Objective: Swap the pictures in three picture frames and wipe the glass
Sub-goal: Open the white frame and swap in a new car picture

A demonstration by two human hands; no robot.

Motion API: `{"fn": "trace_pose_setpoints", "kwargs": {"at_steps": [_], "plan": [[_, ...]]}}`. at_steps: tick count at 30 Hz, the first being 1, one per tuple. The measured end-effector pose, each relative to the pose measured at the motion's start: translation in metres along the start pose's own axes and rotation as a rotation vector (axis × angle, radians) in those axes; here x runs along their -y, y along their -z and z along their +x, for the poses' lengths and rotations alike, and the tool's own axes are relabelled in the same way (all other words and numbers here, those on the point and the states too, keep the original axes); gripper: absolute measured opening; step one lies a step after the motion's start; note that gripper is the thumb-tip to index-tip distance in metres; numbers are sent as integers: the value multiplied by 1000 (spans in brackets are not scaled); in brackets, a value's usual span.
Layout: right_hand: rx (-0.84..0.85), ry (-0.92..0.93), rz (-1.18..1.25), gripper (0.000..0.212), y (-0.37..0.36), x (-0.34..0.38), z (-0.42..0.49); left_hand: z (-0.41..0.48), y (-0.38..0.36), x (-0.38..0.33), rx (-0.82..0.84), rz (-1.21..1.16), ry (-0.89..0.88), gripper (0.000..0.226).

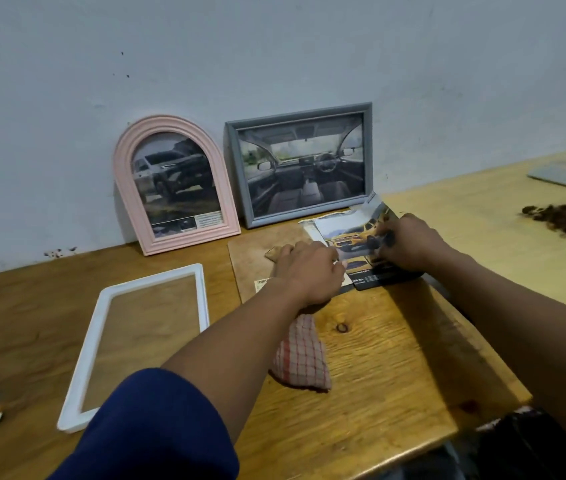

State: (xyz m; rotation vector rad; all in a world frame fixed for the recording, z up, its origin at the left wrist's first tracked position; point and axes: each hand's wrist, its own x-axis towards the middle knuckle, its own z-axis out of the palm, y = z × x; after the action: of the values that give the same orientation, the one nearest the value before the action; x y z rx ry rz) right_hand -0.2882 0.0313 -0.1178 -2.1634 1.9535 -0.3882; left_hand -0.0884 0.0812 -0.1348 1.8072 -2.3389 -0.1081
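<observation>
Pink arched frame (191, 241) and grey frame (309, 213) lean upright, side by side; white frame (88, 358) lies flat.

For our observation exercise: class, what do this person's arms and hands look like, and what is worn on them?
The left hand and right hand are bare: no gloves, rings or watch show. The left arm wears a dark blue short sleeve, its forearm bare. The right arm is bare as far as it shows; no sleeve in view there.
</observation>
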Motion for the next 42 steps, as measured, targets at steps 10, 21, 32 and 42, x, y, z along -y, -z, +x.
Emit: {"fn": "trace_pose_setpoints", "kwargs": {"at_steps": [10, 21, 32, 42], "plan": [[31, 28, 4, 40, -2, 17, 2, -8, -4, 17, -33, -94, -12, 41], [6, 12, -310, 65, 3, 37, -10, -30, 18, 41, -55, -126, 11, 45], [147, 328, -71, 36, -25, 218, -30, -137, 65, 155, -191, -175, 396, 46], [298, 662, 162, 30, -96, 397, -114, -285, 90, 261, -269, -127, 752, 44]]}}
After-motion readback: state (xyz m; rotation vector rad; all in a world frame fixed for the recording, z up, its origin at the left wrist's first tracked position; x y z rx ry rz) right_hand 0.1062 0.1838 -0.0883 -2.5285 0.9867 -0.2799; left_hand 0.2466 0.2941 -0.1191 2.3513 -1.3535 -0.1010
